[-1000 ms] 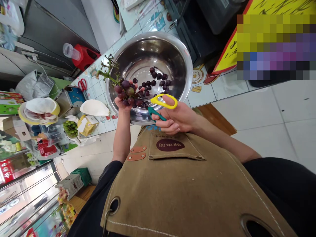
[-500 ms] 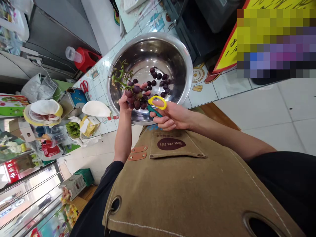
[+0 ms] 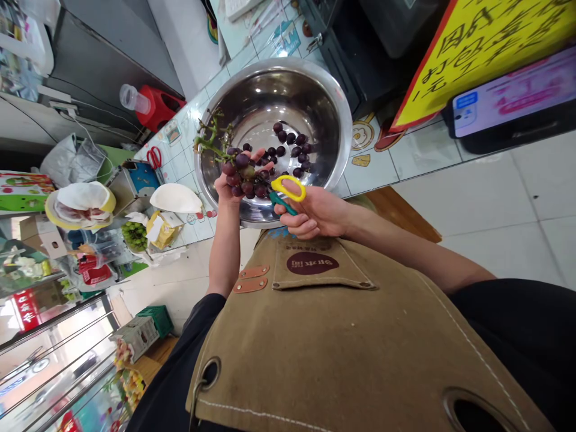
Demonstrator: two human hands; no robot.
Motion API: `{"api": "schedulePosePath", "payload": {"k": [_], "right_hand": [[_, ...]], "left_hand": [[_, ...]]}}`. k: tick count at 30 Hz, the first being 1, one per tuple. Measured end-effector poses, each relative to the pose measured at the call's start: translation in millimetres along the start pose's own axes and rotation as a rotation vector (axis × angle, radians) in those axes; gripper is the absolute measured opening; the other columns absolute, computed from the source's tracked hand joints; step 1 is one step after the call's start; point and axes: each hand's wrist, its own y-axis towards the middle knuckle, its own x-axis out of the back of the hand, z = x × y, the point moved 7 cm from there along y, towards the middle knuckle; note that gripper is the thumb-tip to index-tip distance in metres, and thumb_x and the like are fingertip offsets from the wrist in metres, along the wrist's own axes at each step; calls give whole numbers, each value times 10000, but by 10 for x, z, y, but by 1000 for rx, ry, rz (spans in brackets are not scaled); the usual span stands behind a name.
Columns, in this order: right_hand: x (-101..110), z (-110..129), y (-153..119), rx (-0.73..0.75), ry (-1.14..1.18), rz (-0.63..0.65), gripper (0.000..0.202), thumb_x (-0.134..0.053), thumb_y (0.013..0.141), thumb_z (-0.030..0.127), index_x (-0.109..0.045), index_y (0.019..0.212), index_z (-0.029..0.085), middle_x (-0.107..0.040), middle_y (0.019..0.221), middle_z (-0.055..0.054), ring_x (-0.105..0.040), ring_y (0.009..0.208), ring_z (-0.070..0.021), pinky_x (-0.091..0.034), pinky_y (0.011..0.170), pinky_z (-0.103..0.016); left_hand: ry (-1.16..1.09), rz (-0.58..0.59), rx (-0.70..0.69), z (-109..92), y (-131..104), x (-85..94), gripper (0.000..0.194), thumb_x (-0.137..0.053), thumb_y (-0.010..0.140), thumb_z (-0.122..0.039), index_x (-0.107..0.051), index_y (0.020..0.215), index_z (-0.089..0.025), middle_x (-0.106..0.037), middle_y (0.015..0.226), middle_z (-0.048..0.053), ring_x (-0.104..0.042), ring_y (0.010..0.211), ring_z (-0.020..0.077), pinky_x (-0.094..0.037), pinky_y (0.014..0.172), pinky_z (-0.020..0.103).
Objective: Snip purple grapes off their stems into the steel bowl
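Over the near left side of a large steel bowl (image 3: 337,108), my left hand (image 3: 227,189) holds a bunch of dark purple grapes (image 3: 243,174) from beneath. The bunch's green, partly bare stem (image 3: 211,144) points to the upper left. My right hand (image 3: 315,210) grips scissors (image 3: 290,189) with one yellow and one green handle loop. Their blades reach the right side of the bunch and are mostly hidden by it. Several loose grapes (image 3: 294,152) lie on the bottom of the bowl, beyond both hands.
Left of the bowl are red-handled scissors (image 3: 153,157), a white dish (image 3: 175,198), a red container (image 3: 159,108) and green grapes (image 3: 134,235). A yellow sign (image 3: 486,60) and a device with a lit screen (image 3: 513,96) stand at the right.
The grape bunch and its stem have shifted slightly left and turned a little. My right hand and the scissors have barely moved.
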Motion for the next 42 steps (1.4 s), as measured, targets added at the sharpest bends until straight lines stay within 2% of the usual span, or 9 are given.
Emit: {"api": "schedulePosePath", "payload": {"k": [7, 13, 17, 23, 27, 31, 34, 40, 42], "right_hand": [[-83, 15, -96, -28, -53, 83, 663, -484, 959, 889, -484, 944, 226, -371, 583, 101, -214, 412, -62, -229, 344, -177], [-33, 36, -216, -71, -150, -2, 663, -471, 967, 896, -486, 953, 234, -341, 569, 110, -197, 404, -63, -206, 340, -178], [31, 122, -372, -42, -188, -97, 690, -522, 926, 918, -495, 959, 230, -340, 570, 108, -202, 414, -56, -193, 350, -179], [-41, 153, -467, 17, -209, -58, 683, -516, 938, 909, -499, 962, 227, -352, 576, 102, -209, 414, -63, -178, 351, -199], [-74, 145, -426, 80, -241, -78, 695, -520, 926, 924, -503, 987, 231, -420, 615, 79, -301, 443, -78, -240, 382, -211], [16, 171, -358, 237, -329, -224, 649, -617, 912, 875, -551, 1000, 235, -576, 728, 6, -494, 577, -129, -384, 459, -239], [104, 235, -340, 371, -375, -339, 497, -652, 988, 726, -588, 991, 233, -649, 852, -41, -599, 761, -169, -517, 644, -284], [-148, 96, -172, 203, -26, 121, 653, -509, 947, 893, -472, 895, 243, -464, 634, 41, -509, 629, -177, -496, 622, -316], [-192, 90, -148, 189, 92, 176, 639, -486, 961, 884, -444, 888, 250, -421, 615, 54, -469, 599, -172, -477, 585, -305]], "left_hand": [[-67, -19, -69, -262, -101, -115, 661, -525, 824, -825, -757, 1181, -320, -768, 1080, 132, -600, 1470, 402, -531, 1208, 657], [-58, -81, -44, -271, -138, -96, 589, -594, 751, -888, -690, 849, -315, -659, 813, 94, -709, 1207, 340, -566, 1131, 556], [-172, 19, -50, -300, -178, -209, 531, -741, 651, -797, -576, 702, -295, -616, 764, 70, -724, 1115, 320, -580, 1124, 538], [-164, -43, -10, -329, -238, -238, 458, -567, 824, -735, -651, 826, -285, -728, 946, 106, -656, 1361, 326, -503, 1240, 621], [-228, -55, -4, -321, -209, -233, 353, -552, 930, -579, -744, 1007, -293, -785, 1035, 76, -685, 1350, 291, -525, 1222, 608], [-227, -66, 53, -255, -171, -209, 323, -534, 1021, -494, -753, 1151, -294, -806, 1215, 61, -711, 1337, 251, -502, 1252, 588], [-254, -69, 44, -201, -145, -189, 240, -544, 1048, -424, -723, 1161, -311, -773, 1344, 38, -734, 1311, 232, -500, 1254, 594], [-164, -153, -69, -98, -66, -153, 167, -573, 1057, -334, -663, 1196, -311, -750, 1363, 39, -748, 1275, 227, -583, 1177, 505], [-89, -204, -99, -88, -52, -143, 198, -571, 1059, -337, -656, 1237, -318, -726, 1419, 41, -732, 1302, 219, -581, 1182, 457]]}}
